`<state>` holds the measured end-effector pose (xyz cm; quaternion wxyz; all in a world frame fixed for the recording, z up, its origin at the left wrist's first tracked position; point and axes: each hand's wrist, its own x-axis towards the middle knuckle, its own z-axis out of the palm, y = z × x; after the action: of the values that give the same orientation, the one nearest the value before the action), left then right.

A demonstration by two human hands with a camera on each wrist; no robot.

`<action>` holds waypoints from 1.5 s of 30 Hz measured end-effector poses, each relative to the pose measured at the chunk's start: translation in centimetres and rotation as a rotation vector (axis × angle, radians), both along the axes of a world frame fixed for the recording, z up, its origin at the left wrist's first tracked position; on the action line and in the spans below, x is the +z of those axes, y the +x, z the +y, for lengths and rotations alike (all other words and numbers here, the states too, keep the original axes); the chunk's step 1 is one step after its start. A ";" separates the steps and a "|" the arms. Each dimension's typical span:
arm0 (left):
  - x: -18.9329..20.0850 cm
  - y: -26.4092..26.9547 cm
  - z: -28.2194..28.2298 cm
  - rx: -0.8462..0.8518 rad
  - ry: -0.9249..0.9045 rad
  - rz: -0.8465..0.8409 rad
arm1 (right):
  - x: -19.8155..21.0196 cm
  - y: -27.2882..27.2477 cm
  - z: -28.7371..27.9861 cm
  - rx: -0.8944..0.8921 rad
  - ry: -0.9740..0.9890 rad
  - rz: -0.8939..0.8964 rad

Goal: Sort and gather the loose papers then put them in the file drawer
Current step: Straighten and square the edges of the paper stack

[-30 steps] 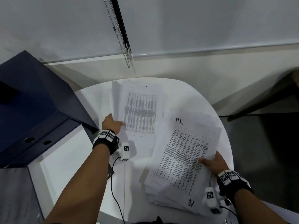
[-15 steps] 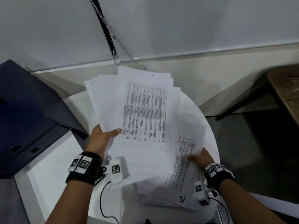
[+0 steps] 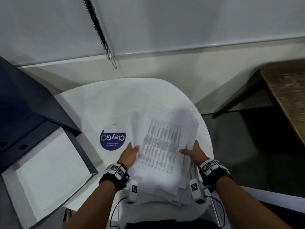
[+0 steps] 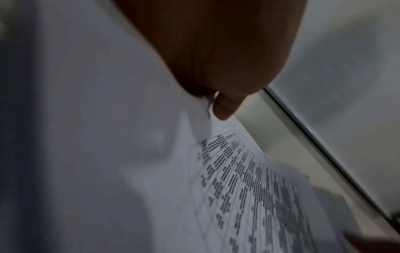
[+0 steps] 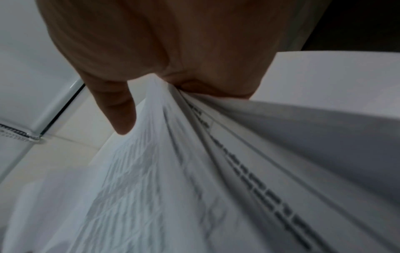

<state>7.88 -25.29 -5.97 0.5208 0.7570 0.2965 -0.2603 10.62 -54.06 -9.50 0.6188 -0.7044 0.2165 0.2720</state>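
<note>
A thick stack of printed papers lies over the right half of the round white table, its top sheet covered with a table of text. My left hand grips the stack's left edge, thumb on top of the papers. My right hand grips the right edge, where several sheets fan out from between its thumb and fingers as splayed papers. Both hands sit at the near end of the stack. The picture is blurred by motion.
A dark blue open file box with a white inside stands at the left. A round blue sticker shows on the table beside the stack. A blind chain hangs at the back. A wooden table is at the right.
The left hand carried its batch of sheets from the table's left side onto the right pile. Both hands now hold one merged stack, and the blue sticker is uncovered.
</note>
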 end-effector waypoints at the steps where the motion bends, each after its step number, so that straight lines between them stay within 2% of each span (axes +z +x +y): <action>1: -0.1 0.0 -0.7 -0.034 -0.028 0.009 | 0.6 0.0 0.3 0.010 0.015 0.007; 4: -0.5 1.3 -0.6 0.010 -0.007 -0.041 | -0.4 0.2 0.1 0.001 0.048 -0.013; 7: -0.6 2.6 1.4 0.029 0.140 -0.091 | -2.4 0.2 -0.5 -0.008 0.079 -0.020; 9: -0.9 2.7 1.5 -0.087 0.209 -0.102 | -0.2 -0.2 0.3 -0.029 0.062 -0.038; 11: -1.4 2.3 1.0 -0.135 0.261 -0.135 | 0.7 -0.3 0.8 -0.029 0.048 -0.040; 16: -1.6 1.7 1.0 -0.002 0.243 -0.112 | 3.1 -0.2 1.0 0.045 0.018 -0.162; 18: -0.8 1.5 1.2 0.120 0.083 -0.093 | 5.2 0.1 1.1 0.051 0.040 -0.231; 21: 2.4 1.9 1.0 0.354 -0.381 -0.115 | 9.7 1.0 1.1 0.084 0.109 -0.348; 23: 5.4 3.0 1.3 0.439 -0.537 -0.231 | 12.9 2.0 1.2 0.110 0.090 -0.425; 26: 10.6 4.8 2.5 0.404 -0.641 -0.514 | 16.5 3.3 1.4 0.114 0.071 -0.549; 29: 13.1 5.2 2.9 0.456 -0.548 -0.573 | 17.1 3.8 2.5 0.016 -0.008 -0.580; 31: 13.8 4.8 2.6 0.484 -0.443 -0.620 | 15.8 3.7 3.3 -0.055 -0.135 -0.504; 33: 13.8 4.1 2.2 0.502 -0.371 -0.616 | 14.3 3.1 3.9 -0.077 -0.170 -0.439; 35: 13.2 3.5 2.3 0.479 -0.368 -0.641 | 13.7 2.2 4.6 -0.124 -0.154 -0.419; 40: 12.5 2.7 2.4 0.388 -0.362 -0.658 | 13.9 0.0 5.4 -0.112 -0.179 -0.524; 45: 13.2 3.0 1.7 0.423 -0.366 -0.707 | 13.6 0.4 5.5 -0.187 -0.276 -0.446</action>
<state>10.84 -23.60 7.24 0.7572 0.6177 0.1976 0.0785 11.03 -48.56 4.12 0.5718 -0.8015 0.1741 0.0195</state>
